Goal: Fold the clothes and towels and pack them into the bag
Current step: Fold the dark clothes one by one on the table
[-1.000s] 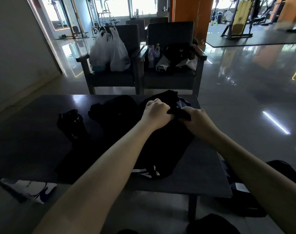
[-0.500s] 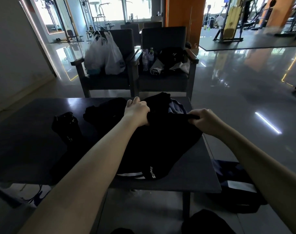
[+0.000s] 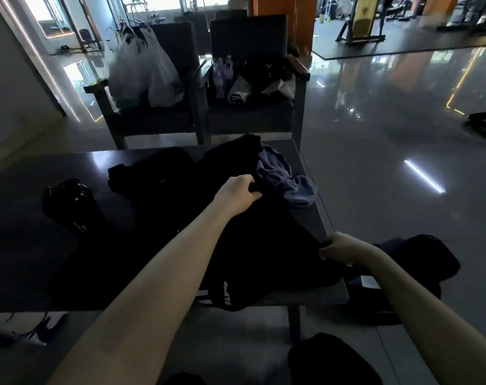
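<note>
Between the two hands: black garment (image 3: 264, 254), spread over the right end of the dark table (image 3: 28, 245), its near part with white lettering and stripes hanging over the front edge.

Left hand (image 3: 237, 193): fingers curled, gripping the far part of the garment.

Right hand (image 3: 339, 247): fingers curled, pinching the garment's edge at the table's right side.

Just beyond the left hand: blue-grey towel (image 3: 286, 179), crumpled, touching the black garment, near the table's far right corner.

Left of the left hand: second black garment (image 3: 158, 173), heaped on the table.

Further left, well apart from both hands: black bottle (image 3: 69, 204) on the table.

Right of the right hand and lower: dark bag (image 3: 425, 254) on the floor beside the table; whether it is open cannot be told.

Far beyond both hands: two dark armchairs (image 3: 247, 118) side by side, the left one bearing white plastic bags (image 3: 144, 70), the right one bearing clear bottles (image 3: 222, 70) and bundled cloth.
</note>
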`<state>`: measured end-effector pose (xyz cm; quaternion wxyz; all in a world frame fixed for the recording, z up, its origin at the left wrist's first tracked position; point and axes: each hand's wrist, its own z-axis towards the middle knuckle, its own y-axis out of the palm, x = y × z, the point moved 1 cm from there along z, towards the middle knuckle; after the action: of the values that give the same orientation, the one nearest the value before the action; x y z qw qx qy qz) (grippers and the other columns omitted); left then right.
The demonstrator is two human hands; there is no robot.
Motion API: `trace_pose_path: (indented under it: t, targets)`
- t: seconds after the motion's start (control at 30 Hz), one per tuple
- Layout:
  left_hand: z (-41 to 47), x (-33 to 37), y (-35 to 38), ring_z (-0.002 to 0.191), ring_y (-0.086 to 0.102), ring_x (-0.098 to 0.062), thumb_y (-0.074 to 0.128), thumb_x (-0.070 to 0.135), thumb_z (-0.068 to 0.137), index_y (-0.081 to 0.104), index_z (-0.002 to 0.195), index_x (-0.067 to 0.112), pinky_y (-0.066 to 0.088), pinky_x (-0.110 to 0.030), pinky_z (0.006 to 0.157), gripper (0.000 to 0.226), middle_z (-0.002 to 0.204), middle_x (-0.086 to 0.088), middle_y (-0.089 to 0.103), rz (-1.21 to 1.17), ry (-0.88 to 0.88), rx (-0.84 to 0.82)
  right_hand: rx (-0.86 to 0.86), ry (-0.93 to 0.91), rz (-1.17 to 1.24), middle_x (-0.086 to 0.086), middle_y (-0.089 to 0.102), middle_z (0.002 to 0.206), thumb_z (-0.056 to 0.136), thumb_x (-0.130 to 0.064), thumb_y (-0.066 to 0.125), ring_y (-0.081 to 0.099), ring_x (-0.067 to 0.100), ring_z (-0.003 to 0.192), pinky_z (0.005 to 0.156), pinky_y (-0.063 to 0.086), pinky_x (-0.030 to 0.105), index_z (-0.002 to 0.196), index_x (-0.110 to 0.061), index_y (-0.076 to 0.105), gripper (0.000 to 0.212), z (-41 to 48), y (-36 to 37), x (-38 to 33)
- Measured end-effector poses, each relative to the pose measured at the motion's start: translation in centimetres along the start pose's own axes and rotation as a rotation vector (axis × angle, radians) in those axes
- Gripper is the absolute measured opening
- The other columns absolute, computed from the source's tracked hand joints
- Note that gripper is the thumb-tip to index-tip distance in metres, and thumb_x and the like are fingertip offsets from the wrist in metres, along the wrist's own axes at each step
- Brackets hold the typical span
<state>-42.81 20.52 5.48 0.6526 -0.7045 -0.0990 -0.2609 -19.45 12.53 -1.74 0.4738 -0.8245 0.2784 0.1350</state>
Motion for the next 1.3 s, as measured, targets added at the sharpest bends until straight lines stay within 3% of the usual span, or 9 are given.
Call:
trace_pose_path:
  t: [0.07,0.17,0.43,0.63,0.73,0.87,1.03,1.2,1.3]
  targets:
    - [0.4,0.2,1.1,0.099,0.061,-0.024,0.063,0.025,0.09,0.056,0.121,0.012,0.051,-0.037,0.088,0.034,0.113,-0.009,0.062,0.01,0.007,0.007,-0.001,-0.05,0.031,0.007,0.064,0.098,0.081,-0.034,0.07,0.061,0.019,0.085,0.068,0.045,0.025,0.098,-0.012,0.062,0.029,0.4,0.7,-0.2]
    - [1.2,0.1,2.2,0.101,0.061,-0.024,0.065,0.023,0.088,0.056,0.119,0.015,0.052,-0.039,0.088,0.033,0.113,-0.008,0.064,0.039,0.015,0.053,0.086,-0.138,-0.053,0.01,0.062,0.115,0.087,-0.024,0.064,0.059,0.024,0.103,0.076,0.044,0.028,0.118,-0.005,0.058,0.037,0.4,1.8,-0.4]
    - [3.9,2.5,5.9,0.112,0.057,-0.027,0.072,0.027,0.083,0.053,0.119,0.011,0.044,-0.037,0.088,0.044,0.12,-0.009,0.06,0.123,0.026,0.133,0.081,-0.06,-0.052,0.013,0.066,0.109,0.088,-0.019,0.056,0.063,0.026,0.095,0.085,0.052,0.037,0.114,-0.006,0.063,0.03,-0.4,1.3,4.1]
    - [4.3,2.3,9.3,0.124,0.045,-0.031,0.026,0.048,0.1,0.046,0.135,0.015,0.029,-0.047,0.103,0.052,0.137,-0.009,0.048,0.156,-0.135,-0.162,-0.03,0.056,0.041,0.01,0.064,0.106,0.089,-0.024,0.06,0.063,0.022,0.092,0.084,0.052,0.033,0.115,-0.007,0.061,0.031,-1.3,1.3,6.1]
    - [4.2,0.7,8.3,0.121,0.049,-0.03,0.044,0.041,0.097,0.047,0.134,0.017,0.034,-0.046,0.105,0.044,0.131,-0.008,0.052,0.244,-0.183,-0.298,-0.015,0.04,0.043,0.008,0.065,0.103,0.088,-0.033,0.062,0.064,0.02,0.089,0.081,0.052,0.031,0.111,-0.007,0.061,0.036,-1.6,1.4,5.9]
    - [4.6,-0.6,6.8,0.107,0.059,-0.029,0.065,0.028,0.087,0.061,0.118,0.016,0.045,-0.047,0.097,0.034,0.112,-0.008,0.062,0.188,-0.157,-0.285,0.201,0.046,0.049,0.006,0.063,0.099,0.083,-0.058,0.057,0.061,0.022,0.087,0.079,0.052,0.039,0.102,-0.01,0.057,0.052,-0.9,2.1,5.2]
    - [4.6,0.5,6.6,0.102,0.059,-0.025,0.064,0.013,0.087,0.059,0.11,0.011,0.047,-0.034,0.088,0.023,0.108,-0.009,0.062,-0.011,0.078,-0.007,0.534,-0.156,0.025,0.013,0.055,0.118,0.09,-0.042,0.056,0.049,0.029,0.111,0.088,0.044,0.039,0.119,-0.008,0.054,0.045,1.6,2.1,2.5]
    - [4.3,0.6,6.4,0.091,0.059,-0.02,0.066,0.01,0.084,0.057,0.092,0.013,0.044,-0.028,0.078,0.013,0.091,0.0,0.059,-0.073,0.234,0.005,0.381,-0.369,0.634,0.007,0.036,0.147,0.088,-0.028,0.065,0.037,0.022,0.133,0.107,0.036,0.035,0.147,-0.012,0.027,0.072,5.2,0.2,-2.0]
    - [4.1,0.3,6.2,0.089,0.061,-0.02,0.066,0.01,0.084,0.055,0.09,0.018,0.047,-0.031,0.08,0.015,0.09,0.0,0.059,-0.106,0.248,-0.024,0.267,-0.383,0.756,0.002,0.046,0.131,0.087,-0.022,0.066,0.047,0.015,0.119,0.09,0.044,0.017,0.143,-0.016,0.035,0.064,6.8,-1.0,-3.8]
